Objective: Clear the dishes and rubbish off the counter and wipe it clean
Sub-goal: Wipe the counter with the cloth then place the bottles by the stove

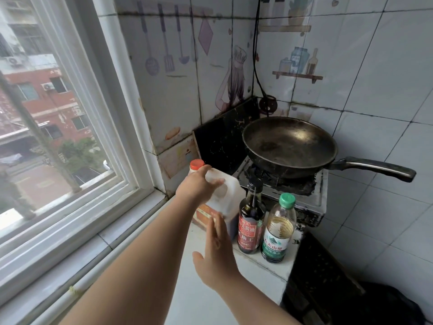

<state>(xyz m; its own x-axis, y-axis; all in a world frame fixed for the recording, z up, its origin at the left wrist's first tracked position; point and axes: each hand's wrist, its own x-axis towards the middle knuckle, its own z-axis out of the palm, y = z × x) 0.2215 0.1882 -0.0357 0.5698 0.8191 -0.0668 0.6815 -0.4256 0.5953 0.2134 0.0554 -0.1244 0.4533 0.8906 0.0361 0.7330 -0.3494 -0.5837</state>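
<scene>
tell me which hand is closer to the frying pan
Left. The left hand grips the handle of the orange-capped jug, just below-left of the frying pan; the right hand is open beside the jug's lower part, farther from the pan.

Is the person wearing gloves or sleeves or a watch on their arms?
No. The left arm and right arm are bare, with no sleeves showing. The left hand and right hand have no gloves, and no watch, bracelet or ring can be seen.
</scene>
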